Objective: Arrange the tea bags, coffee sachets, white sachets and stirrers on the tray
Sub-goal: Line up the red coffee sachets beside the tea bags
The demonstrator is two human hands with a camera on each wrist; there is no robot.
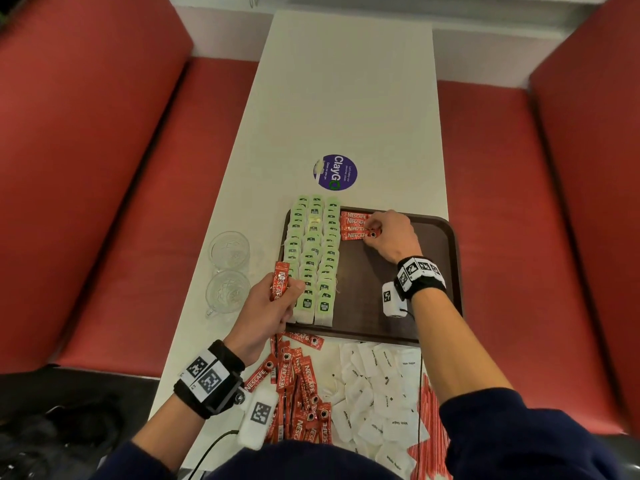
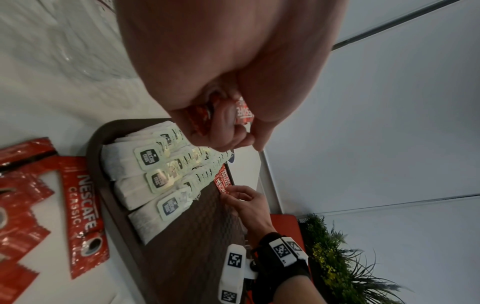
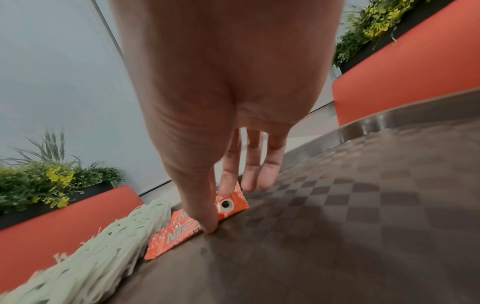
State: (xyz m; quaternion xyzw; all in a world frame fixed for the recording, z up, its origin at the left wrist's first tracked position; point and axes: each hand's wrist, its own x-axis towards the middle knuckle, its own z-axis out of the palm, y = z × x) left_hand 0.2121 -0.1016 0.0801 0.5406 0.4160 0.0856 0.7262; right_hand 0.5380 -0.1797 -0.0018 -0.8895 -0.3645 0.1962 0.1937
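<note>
A few red foil coffee sachets (image 1: 280,280) are clenched in the left hand (image 1: 268,311); another red sachet (image 3: 207,221) is touched under the right hand's (image 1: 389,233) relaxed fingertips (image 3: 211,227)

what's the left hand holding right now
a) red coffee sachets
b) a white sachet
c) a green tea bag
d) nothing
a: in the head view the left hand grips a few red coffee sachets upright beside the tea bag rows, while the right hand touches the coffee sachets laid on the tray.
</note>
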